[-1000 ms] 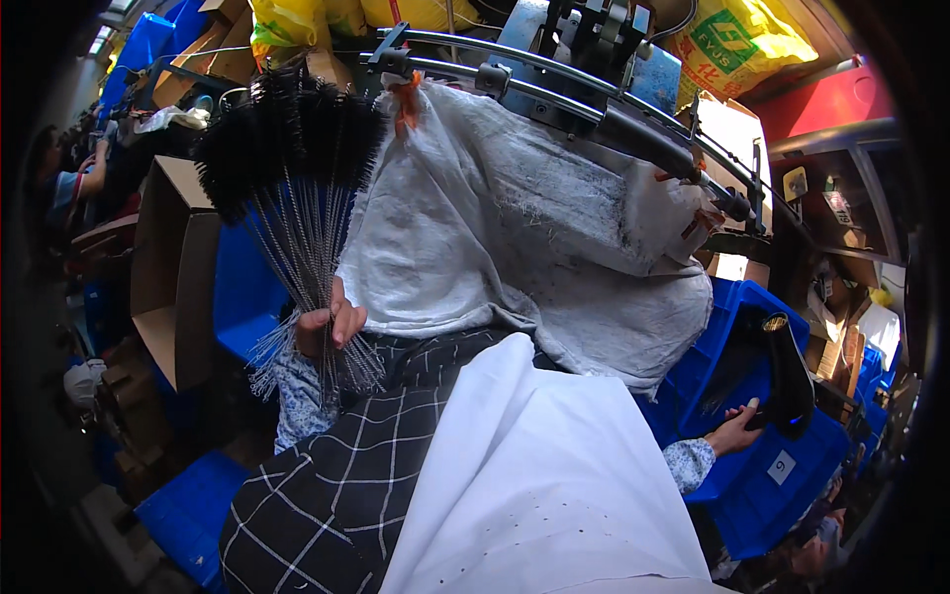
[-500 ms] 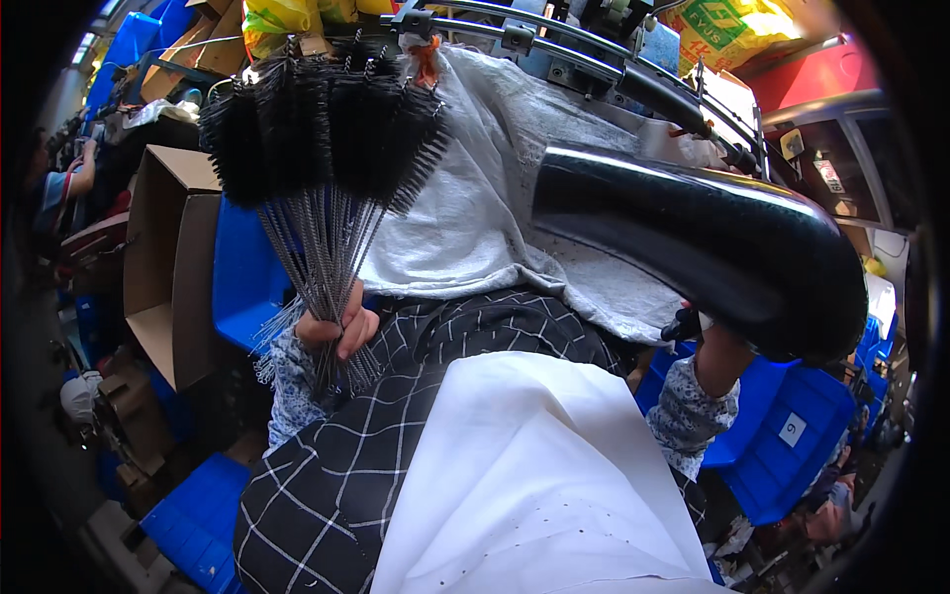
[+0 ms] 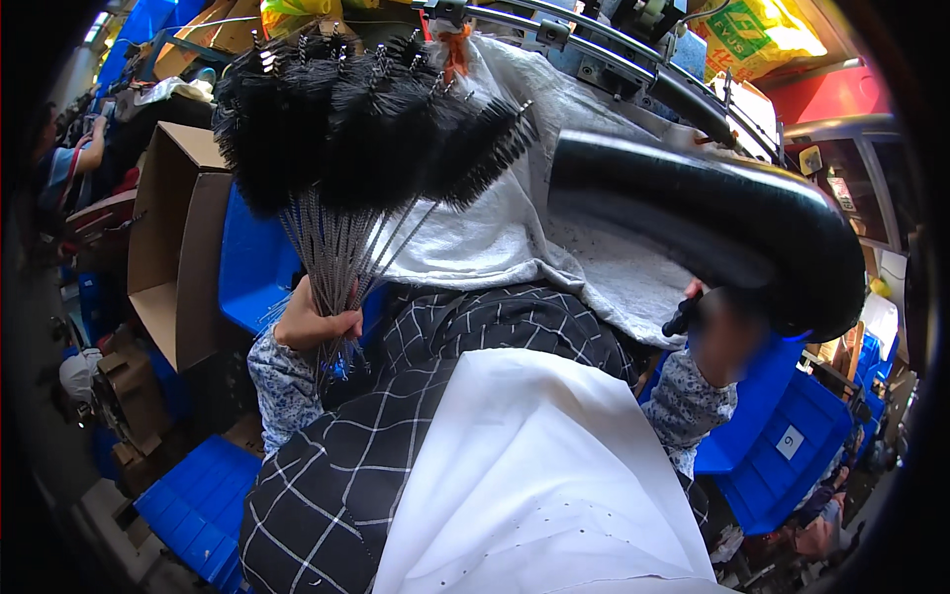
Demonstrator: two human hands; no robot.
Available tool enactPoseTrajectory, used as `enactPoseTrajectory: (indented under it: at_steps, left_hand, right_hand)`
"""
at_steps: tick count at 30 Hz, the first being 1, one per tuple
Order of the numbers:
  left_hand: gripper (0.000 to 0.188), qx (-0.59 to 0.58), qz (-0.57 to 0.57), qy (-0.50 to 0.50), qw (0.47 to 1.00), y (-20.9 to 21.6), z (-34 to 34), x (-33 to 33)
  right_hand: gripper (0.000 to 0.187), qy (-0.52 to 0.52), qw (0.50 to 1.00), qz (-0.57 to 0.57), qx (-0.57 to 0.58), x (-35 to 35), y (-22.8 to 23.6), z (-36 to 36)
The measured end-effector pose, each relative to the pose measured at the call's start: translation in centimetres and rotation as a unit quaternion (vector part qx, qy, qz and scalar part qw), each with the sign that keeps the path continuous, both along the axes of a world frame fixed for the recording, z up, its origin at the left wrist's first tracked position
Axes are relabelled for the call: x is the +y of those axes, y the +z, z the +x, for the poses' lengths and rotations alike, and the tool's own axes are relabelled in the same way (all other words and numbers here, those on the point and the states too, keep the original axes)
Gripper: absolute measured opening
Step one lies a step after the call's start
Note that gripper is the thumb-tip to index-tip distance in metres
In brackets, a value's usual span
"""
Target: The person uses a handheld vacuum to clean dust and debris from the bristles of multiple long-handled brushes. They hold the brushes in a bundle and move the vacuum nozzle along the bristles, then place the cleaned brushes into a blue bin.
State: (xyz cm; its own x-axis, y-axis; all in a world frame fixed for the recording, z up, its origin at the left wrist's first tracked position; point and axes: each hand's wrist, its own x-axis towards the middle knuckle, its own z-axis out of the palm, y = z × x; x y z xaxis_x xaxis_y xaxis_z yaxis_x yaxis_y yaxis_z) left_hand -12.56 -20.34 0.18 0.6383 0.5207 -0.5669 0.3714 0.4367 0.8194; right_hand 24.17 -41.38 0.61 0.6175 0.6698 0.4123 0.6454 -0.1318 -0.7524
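Brushes: fanning out now! The bundle of black-bristled brushes on twisted silver wire stems [image 3: 351,163] has spread wider to the right than half a second ago, while the glossy black hair dryer [image 3: 708,213] has barely shifted.
Left hand: this one [image 3: 314,322] is clasped round the stems, thumb across the front, heads raised over the left edge of the greyish-white woven cloth [image 3: 475,236].
Right hand: over here [image 3: 727,342], seemingly wrapped round the dryer's handle by the cloth's lower right edge; blur veils the fingers, so no telling whether a switch is pressed.
Barrel end: pointing left, just beside the outermost heads in this view; the true gap in depth is unclear.
Bristle danger: is it blowing? Can't tell. If it is, hot air lingering on one spot could curl or scorch the bristles.
Splayed stems: watch that right flank! With the stems spread, a slackened clasp could drop a brush onto the black checked fabric on the lap [image 3: 435,327].
Bulky dryer: one tip of the wrist could swing the barrel into the brushes and knock them askew.
Wire tips: dip the bundle and they might snag the woven cloth.
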Motion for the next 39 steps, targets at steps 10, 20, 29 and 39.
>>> enactPoseTrajectory:
  at_steps: [10,20,29,39]
  left_hand:
    - [0.028,0.023,0.049,0.014,0.998,-0.6,0.8,-0.4]
    - [0.048,-0.050,0.064,0.042,0.996,-2.9,2.4,-2.9]
    - [0.076,-0.016,0.034,0.032,0.999,-3.0,3.0,-3.2]
    - [0.072,-0.063,0.037,0.084,0.994,-3.2,3.0,-3.5]
  right_hand:
    - [0.025,-0.014,0.982,0.055,0.180,-0.4,1.3,-0.8]
    - [0.022,-0.026,0.931,-0.106,-0.348,-0.8,-0.4,0.7]
    - [0.016,-0.039,0.990,0.000,0.139,0.2,0.8,-0.5]
    - [0.025,0.014,0.991,-0.021,0.133,-0.1,0.1,0.3]
